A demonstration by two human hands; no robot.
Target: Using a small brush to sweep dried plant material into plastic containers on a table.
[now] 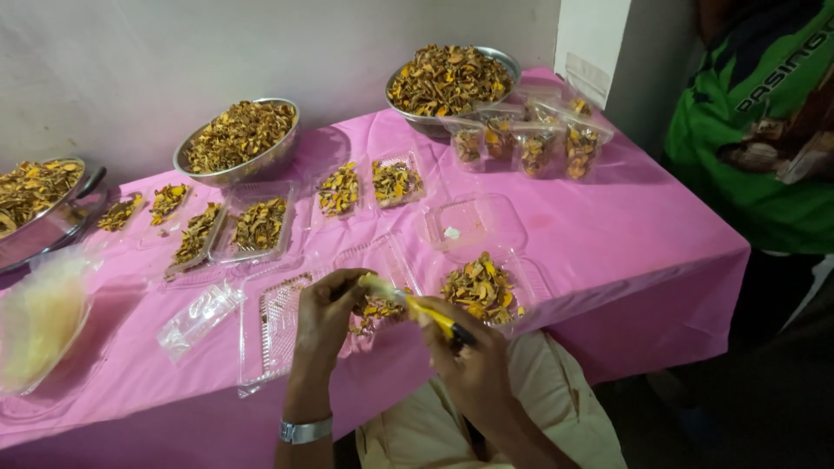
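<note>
Bowls (pixel 236 139): we see dried yellow chips heaped, upper frame.
Tray (pixel 482 291): chips, lower centre.
Left hand (pixel 326 308): curled on a pale piece.
Right hand (pixel 469 365): we grip a yellow knife (pixel 434 317).

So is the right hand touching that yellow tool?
Touching. The head view shows the right hand wrapped around the yellow tool, whose dark end sticks out past the fingers.

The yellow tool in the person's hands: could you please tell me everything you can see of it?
The yellow tool is slim and pen-like, seemingly plastic, with a dark end. It lies slanted, the dark end low in the right hand, the upper end at a small pale piece pinched by the left hand, above a clear plastic tray. Its exact kind cannot be told.
</note>
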